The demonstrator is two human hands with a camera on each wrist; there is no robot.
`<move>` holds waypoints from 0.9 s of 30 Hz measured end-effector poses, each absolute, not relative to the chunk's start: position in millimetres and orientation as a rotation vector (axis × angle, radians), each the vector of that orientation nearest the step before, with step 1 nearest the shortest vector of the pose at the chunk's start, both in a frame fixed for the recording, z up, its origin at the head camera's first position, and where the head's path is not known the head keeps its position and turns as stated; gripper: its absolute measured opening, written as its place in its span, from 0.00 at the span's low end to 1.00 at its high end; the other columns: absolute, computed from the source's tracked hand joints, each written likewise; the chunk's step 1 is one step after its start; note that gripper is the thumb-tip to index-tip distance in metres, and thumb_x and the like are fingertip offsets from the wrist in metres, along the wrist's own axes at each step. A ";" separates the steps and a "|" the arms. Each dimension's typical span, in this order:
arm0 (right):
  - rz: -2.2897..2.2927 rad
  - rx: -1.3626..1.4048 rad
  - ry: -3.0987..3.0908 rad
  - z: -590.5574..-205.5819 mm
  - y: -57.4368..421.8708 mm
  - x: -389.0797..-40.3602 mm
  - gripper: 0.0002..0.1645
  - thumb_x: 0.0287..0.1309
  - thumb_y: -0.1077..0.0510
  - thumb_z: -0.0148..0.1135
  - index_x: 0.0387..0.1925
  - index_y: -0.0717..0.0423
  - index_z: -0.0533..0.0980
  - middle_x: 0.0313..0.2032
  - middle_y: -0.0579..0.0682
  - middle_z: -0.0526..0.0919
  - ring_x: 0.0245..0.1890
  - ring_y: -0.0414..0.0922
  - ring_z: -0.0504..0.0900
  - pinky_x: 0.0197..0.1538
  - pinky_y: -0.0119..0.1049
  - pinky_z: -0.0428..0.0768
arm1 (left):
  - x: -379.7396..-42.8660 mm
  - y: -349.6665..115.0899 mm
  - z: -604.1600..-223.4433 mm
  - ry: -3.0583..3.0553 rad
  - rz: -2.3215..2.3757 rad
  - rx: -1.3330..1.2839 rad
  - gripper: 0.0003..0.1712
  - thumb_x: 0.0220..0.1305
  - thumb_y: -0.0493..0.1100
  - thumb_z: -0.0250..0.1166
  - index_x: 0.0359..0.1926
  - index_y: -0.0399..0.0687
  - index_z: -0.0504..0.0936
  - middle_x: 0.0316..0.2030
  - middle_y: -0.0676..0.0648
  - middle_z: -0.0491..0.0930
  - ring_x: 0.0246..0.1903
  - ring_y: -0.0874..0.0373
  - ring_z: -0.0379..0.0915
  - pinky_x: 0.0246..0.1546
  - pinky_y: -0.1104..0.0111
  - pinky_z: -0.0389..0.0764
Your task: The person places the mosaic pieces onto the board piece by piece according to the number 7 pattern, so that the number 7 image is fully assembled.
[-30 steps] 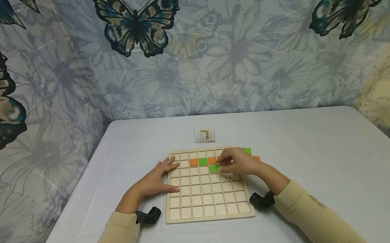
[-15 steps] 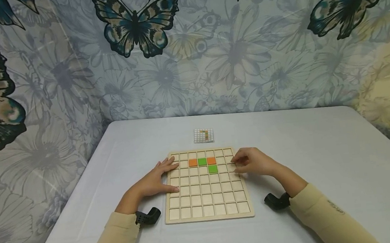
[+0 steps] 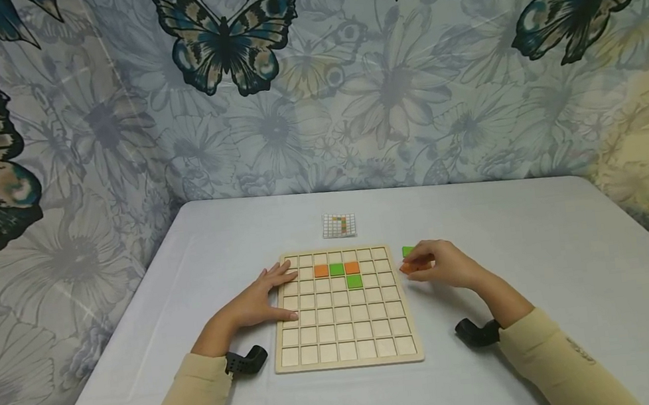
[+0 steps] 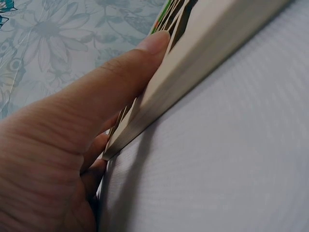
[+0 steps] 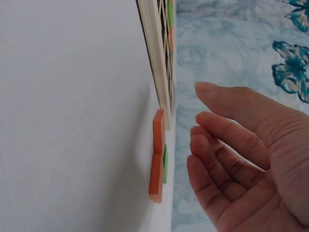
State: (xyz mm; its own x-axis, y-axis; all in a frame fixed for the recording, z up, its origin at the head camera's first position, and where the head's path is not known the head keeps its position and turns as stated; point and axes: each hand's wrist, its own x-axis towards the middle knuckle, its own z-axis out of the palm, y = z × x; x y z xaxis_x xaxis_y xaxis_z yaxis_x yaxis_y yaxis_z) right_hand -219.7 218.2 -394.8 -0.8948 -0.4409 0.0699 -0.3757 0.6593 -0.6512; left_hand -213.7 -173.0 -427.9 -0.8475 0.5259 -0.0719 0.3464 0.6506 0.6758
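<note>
Orange tiles [image 5: 156,169] near right hand [image 3: 448,264]; sleeve lettering [image 3: 580,350] illegible.

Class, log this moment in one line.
left hand: on board edge | right hand: empty, above loose orange squares | board: two orange squares, two green squares

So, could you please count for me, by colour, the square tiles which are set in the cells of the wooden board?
Orange tiles: 2
Green tiles: 2
Total in the wooden board: 4
</note>
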 end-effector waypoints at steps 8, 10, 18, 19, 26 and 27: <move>-1.023 -0.592 2.836 -394.3 230.7 -221.2 0.19 0.48 0.60 0.70 0.43 0.63 0.80 0.39 0.56 0.82 0.38 0.47 0.80 0.40 0.33 0.79 | -212.8 -172.4 -426.8 2.598 0.993 0.703 0.51 0.44 0.57 0.74 0.69 0.51 0.62 0.73 0.46 0.44 0.73 0.44 0.30 0.72 0.49 0.35; -1.022 -0.546 2.845 -394.8 233.8 -222.0 0.19 0.48 0.59 0.69 0.43 0.63 0.80 0.40 0.56 0.82 0.40 0.49 0.80 0.42 0.36 0.80 | -212.8 -172.3 -426.6 2.600 0.992 0.702 0.51 0.44 0.57 0.74 0.69 0.51 0.62 0.73 0.47 0.44 0.73 0.44 0.29 0.72 0.48 0.35; -1.008 -0.444 2.883 -401.4 245.7 -225.7 0.19 0.50 0.58 0.69 0.44 0.62 0.80 0.42 0.58 0.81 0.44 0.53 0.80 0.48 0.48 0.80 | -213.9 -171.2 -426.3 2.607 0.982 0.709 0.51 0.44 0.59 0.73 0.69 0.51 0.62 0.73 0.47 0.44 0.73 0.44 0.30 0.72 0.49 0.35; -1.007 -0.434 2.882 -402.9 246.8 -226.3 0.19 0.50 0.59 0.68 0.44 0.63 0.80 0.43 0.59 0.82 0.44 0.54 0.80 0.48 0.48 0.80 | -214.3 -171.3 -426.6 2.610 0.979 0.707 0.51 0.44 0.59 0.73 0.69 0.52 0.62 0.73 0.47 0.44 0.73 0.44 0.30 0.72 0.49 0.35; -1.035 -0.347 2.856 -412.7 249.8 -229.1 0.19 0.50 0.59 0.68 0.44 0.64 0.79 0.43 0.59 0.82 0.42 0.51 0.78 0.44 0.41 0.79 | -213.9 -172.9 -427.8 2.605 0.984 0.707 0.52 0.44 0.58 0.73 0.69 0.52 0.61 0.73 0.47 0.44 0.73 0.44 0.29 0.72 0.48 0.35; -1.037 -0.341 2.856 -413.7 249.9 -229.2 0.19 0.50 0.59 0.68 0.44 0.64 0.79 0.42 0.58 0.82 0.41 0.49 0.78 0.43 0.39 0.78 | -213.5 -173.1 -427.7 2.601 0.986 0.705 0.52 0.44 0.58 0.73 0.69 0.52 0.61 0.73 0.47 0.44 0.73 0.44 0.29 0.72 0.48 0.35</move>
